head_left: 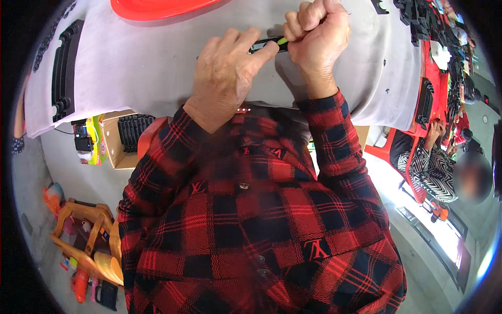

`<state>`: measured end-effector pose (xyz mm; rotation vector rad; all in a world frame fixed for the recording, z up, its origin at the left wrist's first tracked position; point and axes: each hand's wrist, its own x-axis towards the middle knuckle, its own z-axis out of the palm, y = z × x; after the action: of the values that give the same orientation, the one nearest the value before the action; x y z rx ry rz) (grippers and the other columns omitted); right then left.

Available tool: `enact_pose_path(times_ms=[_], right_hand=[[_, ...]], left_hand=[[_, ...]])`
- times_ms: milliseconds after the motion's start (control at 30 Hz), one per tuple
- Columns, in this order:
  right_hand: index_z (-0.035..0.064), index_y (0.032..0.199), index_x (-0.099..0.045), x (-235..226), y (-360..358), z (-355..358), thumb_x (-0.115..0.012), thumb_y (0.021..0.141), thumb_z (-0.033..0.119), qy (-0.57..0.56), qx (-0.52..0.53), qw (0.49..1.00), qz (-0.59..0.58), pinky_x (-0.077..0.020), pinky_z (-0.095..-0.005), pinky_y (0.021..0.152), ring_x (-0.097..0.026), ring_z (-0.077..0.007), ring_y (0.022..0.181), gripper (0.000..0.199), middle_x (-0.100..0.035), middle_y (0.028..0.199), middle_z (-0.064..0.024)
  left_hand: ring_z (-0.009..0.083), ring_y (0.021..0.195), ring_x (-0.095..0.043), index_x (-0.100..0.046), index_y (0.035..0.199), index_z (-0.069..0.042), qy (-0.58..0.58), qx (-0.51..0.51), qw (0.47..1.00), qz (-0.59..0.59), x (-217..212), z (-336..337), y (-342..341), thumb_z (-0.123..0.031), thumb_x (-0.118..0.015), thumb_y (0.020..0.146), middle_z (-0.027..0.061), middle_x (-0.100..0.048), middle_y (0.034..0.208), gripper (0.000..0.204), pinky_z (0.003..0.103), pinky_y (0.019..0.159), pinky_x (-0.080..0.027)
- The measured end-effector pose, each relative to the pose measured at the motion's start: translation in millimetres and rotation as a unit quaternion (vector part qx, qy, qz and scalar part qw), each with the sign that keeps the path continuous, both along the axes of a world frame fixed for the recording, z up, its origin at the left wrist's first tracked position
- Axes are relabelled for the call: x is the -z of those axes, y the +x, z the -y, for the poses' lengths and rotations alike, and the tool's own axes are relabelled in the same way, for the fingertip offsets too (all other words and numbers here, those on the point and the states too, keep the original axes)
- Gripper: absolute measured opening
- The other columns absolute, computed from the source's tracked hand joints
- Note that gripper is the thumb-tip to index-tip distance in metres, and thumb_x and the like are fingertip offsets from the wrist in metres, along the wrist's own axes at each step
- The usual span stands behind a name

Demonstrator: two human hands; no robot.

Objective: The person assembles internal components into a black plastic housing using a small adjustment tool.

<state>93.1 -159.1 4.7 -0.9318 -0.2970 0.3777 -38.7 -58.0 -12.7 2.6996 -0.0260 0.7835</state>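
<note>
My left hand [227, 70] rests on the grey table [141, 68], its fingers pinching one end of a slim black part with a yellow-green tip [267, 43]. My right hand [315, 32] is a closed fist around the other end of that part, just right of the left hand. Most of the part is hidden under my fingers. Both forearms wear red and black checked sleeves.
A red tray [157, 7] lies at the table's far edge. Black plastic parts [64, 68] sit at the left, more [424, 102] at the right. A cardboard box [117, 144] of black parts stands below the table. A person in a striped top [433, 170] sits at the right. A wooden stool [86, 230] stands lower left.
</note>
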Motion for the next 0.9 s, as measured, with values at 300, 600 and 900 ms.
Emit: enact_pose_path(times_ms=[300, 600, 900], right_hand=[[0.0131, 0.060, -0.035, 5, 14, 1, -0.041, 0.108, 0.041, 0.248, -0.151, 0.957, 0.005, -0.0216, -0.0297, 0.042, -0.023, -0.0115, 0.042, 0.055, -0.029, 0.050, 0.0021], [0.0129, 0.060, -0.036, -3, 5, 6, -0.040, 0.108, 0.042, 0.004, -0.045, 0.999, 0.023, -0.0215, -0.0303, 0.043, -0.024, -0.0119, 0.043, 0.057, -0.030, 0.050, 0.0018], [0.0129, 0.059, -0.036, 16, 21, 14, -0.039, 0.108, 0.044, 0.060, -0.120, 0.988, 0.083, -0.0211, -0.0305, 0.043, -0.023, -0.0121, 0.043, 0.058, -0.030, 0.050, 0.0014]], left_hand=[[0.0179, 0.087, -0.058, -0.073, 0.104, -0.020, 0.012, -0.015, 1.000, 0.010, 3, 1, 2, -0.017, -0.061, 0.081, -0.0016, -0.058, 0.095, 0.027, 0.034, 0.073, -0.046], [0.0170, 0.086, -0.058, -0.073, 0.105, -0.022, 0.032, -0.022, 0.999, -0.012, -3, 2, 2, -0.018, -0.063, 0.080, -0.0022, -0.057, 0.093, 0.027, 0.033, 0.073, -0.046], [0.0171, 0.089, -0.059, -0.073, 0.106, -0.024, 0.027, -0.026, 0.999, -0.034, -6, 3, 1, -0.017, -0.063, 0.080, -0.0027, -0.059, 0.098, 0.029, 0.034, 0.075, -0.047]])
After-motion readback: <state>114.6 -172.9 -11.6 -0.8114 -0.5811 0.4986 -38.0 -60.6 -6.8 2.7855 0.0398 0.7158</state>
